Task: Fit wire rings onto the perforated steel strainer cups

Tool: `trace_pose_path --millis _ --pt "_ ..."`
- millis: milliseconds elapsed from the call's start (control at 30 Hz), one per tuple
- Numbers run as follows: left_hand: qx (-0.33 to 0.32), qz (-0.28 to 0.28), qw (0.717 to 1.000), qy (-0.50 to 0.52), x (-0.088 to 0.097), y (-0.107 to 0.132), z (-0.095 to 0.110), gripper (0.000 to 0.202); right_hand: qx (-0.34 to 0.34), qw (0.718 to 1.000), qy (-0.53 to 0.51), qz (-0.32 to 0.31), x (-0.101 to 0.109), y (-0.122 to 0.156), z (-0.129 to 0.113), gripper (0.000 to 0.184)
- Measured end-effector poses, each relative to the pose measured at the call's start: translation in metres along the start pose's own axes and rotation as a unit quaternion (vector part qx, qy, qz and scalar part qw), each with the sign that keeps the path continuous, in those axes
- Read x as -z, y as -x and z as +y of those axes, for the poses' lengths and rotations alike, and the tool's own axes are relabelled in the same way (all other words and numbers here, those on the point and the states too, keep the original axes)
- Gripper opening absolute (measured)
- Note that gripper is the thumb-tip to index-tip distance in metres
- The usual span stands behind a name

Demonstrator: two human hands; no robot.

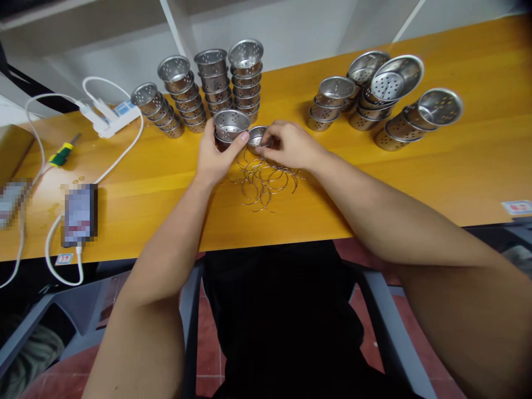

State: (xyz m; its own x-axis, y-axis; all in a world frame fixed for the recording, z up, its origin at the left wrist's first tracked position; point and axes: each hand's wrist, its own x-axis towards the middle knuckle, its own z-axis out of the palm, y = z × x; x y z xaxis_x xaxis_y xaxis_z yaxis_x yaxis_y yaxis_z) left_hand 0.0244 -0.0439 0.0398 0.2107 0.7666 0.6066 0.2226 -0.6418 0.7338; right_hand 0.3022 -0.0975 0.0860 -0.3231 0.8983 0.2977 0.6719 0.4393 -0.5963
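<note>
Head: left hand (pixel 216 155), right hand (pixel 291 145) pinch cup (pixel 256 134)

Cup stacks (pixel 216 88) block behind, wire rings (pixel 264 183) in front; bare table (pixel 374 194) lies right.

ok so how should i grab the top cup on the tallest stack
Take the top cup by its flared rim, coming straight down from above. It sits upright, nested in the stack, so only the rim stands clear; a sideways pull could tip the stack.
</note>
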Motion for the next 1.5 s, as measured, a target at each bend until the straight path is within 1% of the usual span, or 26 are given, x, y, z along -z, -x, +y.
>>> trace_pose_path --millis 67,133,200,267,300,333,367,400,467,500,533,633,700,733,800,900,967,1033,1167,1267,1333,1400,1433,1467,1500 --pt "0.001 0.008 1.000 0.006 0.000 0.000 -0.003 0.089 0.011 0.999 0.001 0.034 0.004 0.002 -0.003 0.026" --pt "-0.001 0.010 1.000 0.012 -0.001 0.001 -0.004 0.093 0.028 0.998 -0.013 0.056 0.008 0.004 -0.006 0.038" --pt "-0.003 -0.006 1.000 0.015 -0.002 0.003 -0.003 0.097 0.053 0.997 -0.030 0.055 0.010 0.006 -0.011 0.061" --pt "-0.007 -0.034 0.999 0.017 -0.004 0.005 0.000 0.100 0.091 0.994 -0.045 0.039 0.007 0.009 -0.015 0.086" --pt "-0.011 -0.048 0.999 0.020 -0.004 0.007 0.002 0.102 0.115 0.992 -0.050 0.033 0.005 0.009 -0.016 0.093" --pt "-0.014 -0.061 0.998 0.023 -0.005 0.007 0.003 0.104 0.139 0.988 -0.053 0.028 0.003 0.010 -0.017 0.093" --pt "-0.016 -0.072 0.997 0.027 -0.006 0.008 0.004 0.105 0.159 0.985 -0.056 0.026 0.001 0.010 -0.017 0.087" --pt "-0.018 -0.080 0.996 0.031 -0.006 0.008 0.005 0.105 0.173 0.983 -0.058 0.025 -0.002 0.010 -0.016 0.076" --pt "-0.017 -0.094 0.995 0.035 -0.005 0.008 0.005 0.107 0.178 0.981 -0.062 0.033 -0.005 0.009 -0.013 0.050" --pt "-0.013 -0.101 0.994 0.034 -0.004 0.008 0.005 0.108 0.172 0.982 -0.062 0.045 -0.005 0.008 -0.012 0.041" --pt "-0.006 -0.108 0.994 0.032 -0.003 0.008 0.004 0.110 0.161 0.983 -0.062 0.064 -0.005 0.007 -0.009 0.038" --pt "0.027 -0.130 0.991 0.006 0.000 0.011 0.005 0.116 0.107 0.981 -0.050 0.151 0.001 0.003 -0.001 0.041" --pt "0.037 -0.154 0.987 -0.027 0.002 0.014 0.007 0.113 0.060 0.978 -0.037 0.197 0.006 0.000 0.008 0.034" --pt "0.034 -0.170 0.984 -0.046 0.002 0.015 0.010 0.108 0.037 0.977 -0.028 0.209 0.008 -0.001 0.013 0.030" --pt "0.020 -0.209 0.974 -0.081 0.002 0.016 0.014 0.096 -0.004 0.978 -0.001 0.210 0.009 -0.004 0.026 0.027" --pt "0.006 -0.258 0.959 -0.114 0.001 0.017 0.022 0.079 -0.037 0.981 0.044 0.184 0.004 -0.009 0.047 0.039" --pt "0.005 -0.280 0.952 -0.123 0.001 0.018 0.027 0.070 -0.048 0.983 0.055 0.170 -0.002 -0.012 0.059 0.043" --pt "0.001 -0.291 0.949 -0.121 0.000 0.018 0.031 0.065 -0.062 0.983 0.054 0.162 -0.006 -0.014 0.067 0.041" --pt "-0.017 -0.272 0.958 -0.090 -0.002 0.019 0.032 0.054 -0.078 0.984 0.045 0.153 -0.011 -0.017 0.079 0.042" --pt "-0.008 -0.242 0.967 -0.080 -0.006 0.018 0.027 0.043 -0.061 0.986 0.028 0.150 -0.015 -0.019 0.090 0.044" --pt "0.003 -0.219 0.973 -0.074 -0.008 0.017 0.023 0.031 -0.039 0.988 0.019 0.148 -0.017 -0.018 0.092 0.047" --pt "0.002 -0.188 0.980 -0.062 -0.009 0.015 0.023 0.020 -0.016 0.988 0.025 0.150 -0.014 -0.014 0.084 0.050" --pt "-0.002 -0.169 0.984 -0.058 -0.009 0.014 0.024 0.016 -0.005 0.987 0.033 0.156 -0.011 -0.012 0.076 0.051" --pt "-0.006 -0.148 0.988 -0.054 -0.008 0.013 0.027 0.015 0.006 0.985 0.043 0.165 -0.007 -0.009 0.064 0.052" --pt "-0.008 -0.128 0.990 -0.051 -0.008 0.011 0.029 0.018 0.015 0.983 0.050 0.177 -0.002 -0.006 0.051 0.052"
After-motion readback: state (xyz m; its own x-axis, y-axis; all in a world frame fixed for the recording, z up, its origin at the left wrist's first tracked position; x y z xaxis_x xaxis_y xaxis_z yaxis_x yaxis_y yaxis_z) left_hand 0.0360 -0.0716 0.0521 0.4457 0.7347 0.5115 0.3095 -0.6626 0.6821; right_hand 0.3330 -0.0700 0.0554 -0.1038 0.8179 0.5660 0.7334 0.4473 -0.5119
